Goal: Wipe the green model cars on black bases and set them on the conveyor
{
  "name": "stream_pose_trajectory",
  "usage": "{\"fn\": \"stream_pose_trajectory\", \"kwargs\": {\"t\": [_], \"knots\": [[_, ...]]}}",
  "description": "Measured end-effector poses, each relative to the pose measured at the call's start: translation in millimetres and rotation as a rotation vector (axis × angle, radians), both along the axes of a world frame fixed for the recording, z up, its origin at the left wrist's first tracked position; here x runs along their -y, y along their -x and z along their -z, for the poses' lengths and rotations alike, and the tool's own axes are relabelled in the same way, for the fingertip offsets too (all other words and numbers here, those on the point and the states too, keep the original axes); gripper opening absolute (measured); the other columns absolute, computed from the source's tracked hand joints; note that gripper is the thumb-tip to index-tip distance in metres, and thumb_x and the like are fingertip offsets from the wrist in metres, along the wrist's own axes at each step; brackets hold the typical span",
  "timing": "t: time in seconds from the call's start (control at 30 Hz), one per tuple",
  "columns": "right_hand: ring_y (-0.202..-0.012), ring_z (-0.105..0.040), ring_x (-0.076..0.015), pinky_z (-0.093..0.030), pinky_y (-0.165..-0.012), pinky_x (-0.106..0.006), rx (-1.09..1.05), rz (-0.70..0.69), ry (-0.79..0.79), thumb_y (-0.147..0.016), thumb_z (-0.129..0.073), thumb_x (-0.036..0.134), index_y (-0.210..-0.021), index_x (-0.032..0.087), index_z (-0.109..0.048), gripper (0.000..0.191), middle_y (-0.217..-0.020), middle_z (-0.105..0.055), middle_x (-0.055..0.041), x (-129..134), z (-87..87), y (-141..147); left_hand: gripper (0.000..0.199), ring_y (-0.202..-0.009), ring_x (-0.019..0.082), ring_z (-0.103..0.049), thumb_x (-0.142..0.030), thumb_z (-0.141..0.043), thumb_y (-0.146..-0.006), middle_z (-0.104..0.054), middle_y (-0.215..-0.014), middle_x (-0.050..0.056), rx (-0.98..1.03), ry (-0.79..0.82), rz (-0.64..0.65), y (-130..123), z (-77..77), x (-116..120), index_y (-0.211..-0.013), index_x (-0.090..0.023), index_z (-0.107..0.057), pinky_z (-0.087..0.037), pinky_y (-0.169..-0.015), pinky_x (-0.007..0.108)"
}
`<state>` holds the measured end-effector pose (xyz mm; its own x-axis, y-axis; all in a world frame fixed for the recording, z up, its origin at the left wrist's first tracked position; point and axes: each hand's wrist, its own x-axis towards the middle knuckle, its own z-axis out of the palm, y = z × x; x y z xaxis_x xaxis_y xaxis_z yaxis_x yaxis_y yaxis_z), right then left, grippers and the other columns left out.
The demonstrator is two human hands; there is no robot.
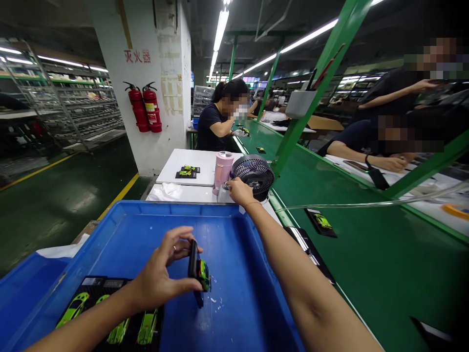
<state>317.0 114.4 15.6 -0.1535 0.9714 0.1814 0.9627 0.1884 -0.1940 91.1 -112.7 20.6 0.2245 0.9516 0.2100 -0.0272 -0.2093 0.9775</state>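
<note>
Reading this off the head cam, quickly. Left grip [159, 276] is pinching a black display card [192, 259] on edge between thumb and fingers, above the floor of a blue plastic tray [146, 209]. The lime-green model car [203, 275] is on the card's right face. I can't tell if the card's lower end touches the tray. Right grip [240, 191] is curled by the base of a desk fan [254, 176]; I can't tell if it's closed on anything. A small white bottle [223, 194] stands just beside it, with a pink tumbler [223, 171] behind.

Risks, my call: the pinch covers only a narrow edge, so a slip could drop the car onto the other lime-green cars [75, 309] in the tray. White flecks [216, 293] on the tray floor could mark the paint. A careless right-hand move could tip the bottle or tumbler.

Right side is a green belt desk [366, 274] with another carded car [320, 224], a clear tube [366, 204] running above it. Ahead is a white desk [186, 161]. A seated co-worker [214, 124] faces it, and more co-workers sit at right [366, 151]. Red fire extinguishers [144, 107] hang on a white pillar [110, 63], with steel shelving [73, 98] and a green floor [54, 210] to the left.
</note>
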Motion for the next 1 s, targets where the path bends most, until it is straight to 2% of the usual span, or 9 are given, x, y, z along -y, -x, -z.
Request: {"fn": "stream_pose_trajectory", "kwargs": {"t": [0.07,0.2,0.3,0.4,0.47,0.53,0.67,0.8,1.0], "knots": [[-0.098,-0.061,-0.0206,-0.052,-0.083,-0.040,-0.053,-0.016,-0.019,-0.092,-0.056,0.030,-0.116,0.016,-0.056,0.028,-0.116,-0.058,-0.0082,2,-6.5,-1,0.073,-0.099,0.031,-0.065,-0.018,-0.081,-0.062,-0.061,-0.110,0.009,0.205,0.109,-0.145,-2,-6.7,10,-0.126,-0.028,-0.047,-0.055,-0.082,0.040],[-0.100,-0.060,-0.0212,-0.051,-0.085,-0.042,-0.220,-0.061,-0.149,-0.093,-0.056,0.030,-0.114,0.016,-0.057,0.026,-0.116,-0.059,-0.0081,22,-31.2,-9,0.062,-0.085,0.029,-0.070,-0.039,-0.068,-0.077,-0.068,-0.102,0.010,0.442,0.323,-0.355,-6,-18.8,31,-0.131,-0.029,-0.042,-0.058,-0.065,0.038],[-0.103,-0.058,-0.0205,-0.048,-0.089,-0.041,-0.368,-0.154,-0.256,-0.094,-0.052,0.023,-0.113,0.014,-0.058,0.022,-0.114,-0.060,-0.0076,68,-49.2,-17,0.047,-0.078,0.024,-0.071,-0.042,-0.055,-0.086,-0.070,-0.103,0.011,0.520,0.424,-0.475,-13,-22.5,40,-0.130,-0.027,-0.046,-0.058,-0.064,0.036],[-0.095,-0.061,-0.0169,-0.048,-0.083,-0.030,-0.478,-0.295,-0.275,-0.093,-0.050,0.018,-0.111,0.018,-0.062,0.021,-0.105,-0.064,-0.0042,138,-55.3,-24,0.042,-0.081,0.021,-0.070,-0.042,-0.047,-0.091,-0.071,-0.106,0.012,0.617,0.472,-0.488,-26,-17.9,43,-0.127,-0.022,-0.051,-0.057,-0.071,0.033],[-0.087,-0.062,-0.0151,-0.049,-0.075,-0.026,-0.532,-0.397,-0.253,-0.092,-0.053,0.022,-0.108,0.021,-0.064,0.020,-0.098,-0.064,-0.0022,189,-51.8,-26,0.043,-0.082,0.020,-0.070,-0.044,-0.045,-0.091,-0.071,-0.103,0.013,0.674,0.508,-0.443,-37,-11.8,43,-0.124,-0.017,-0.055,-0.057,-0.072,0.030],[-0.073,-0.059,-0.0118,-0.047,-0.064,-0.023,-0.679,-0.543,-0.198,-0.092,-0.052,0.017,-0.113,0.022,-0.062,0.024,-0.087,-0.060,-0.0016,235,-44.4,-25,0.046,-0.078,0.020,-0.070,-0.047,-0.044,-0.091,-0.072,-0.098,0.013,0.706,0.541,-0.386,-47,-5.9,45,-0.120,-0.014,-0.057,-0.056,-0.070,0.029],[-0.077,-0.057,-0.0114,-0.047,-0.062,-0.021,-0.836,-0.642,-0.125,-0.091,-0.048,0.005,-0.124,0.022,-0.056,0.038,-0.090,-0.055,-0.0036,293,-27.1,-13,0.049,-0.080,0.021,-0.069,-0.050,-0.043,-0.090,-0.072,-0.100,0.013,0.742,0.556,-0.308,-66,-0.7,53,-0.119,-0.014,-0.057,-0.055,-0.072,0.030],[-0.080,-0.055,-0.0143,-0.048,-0.064,-0.024,-0.822,-0.672,-0.136,-0.089,-0.044,0.000,-0.128,0.019,-0.051,0.044,-0.094,-0.052,-0.0070,313,-12.0,3,0.050,-0.077,0.022,-0.069,-0.053,-0.042,-0.089,-0.070,-0.104,0.014,0.667,0.482,-0.299,-77,-3.6,61,-0.120,-0.016,-0.055,-0.056,-0.071,0.036],[-0.076,-0.051,-0.0162,-0.047,-0.061,-0.027,-0.726,-0.620,-0.148,-0.088,-0.041,-0.001,-0.130,0.019,-0.049,0.047,-0.092,-0.049,-0.0080,317,7.9,4,0.052,-0.077,0.023,-0.069,-0.054,-0.041,-0.089,-0.069,-0.107,0.015,0.565,0.376,-0.299,-79,-7.0,69,-0.121,-0.015,-0.055,-0.056,-0.070,0.037]]}}
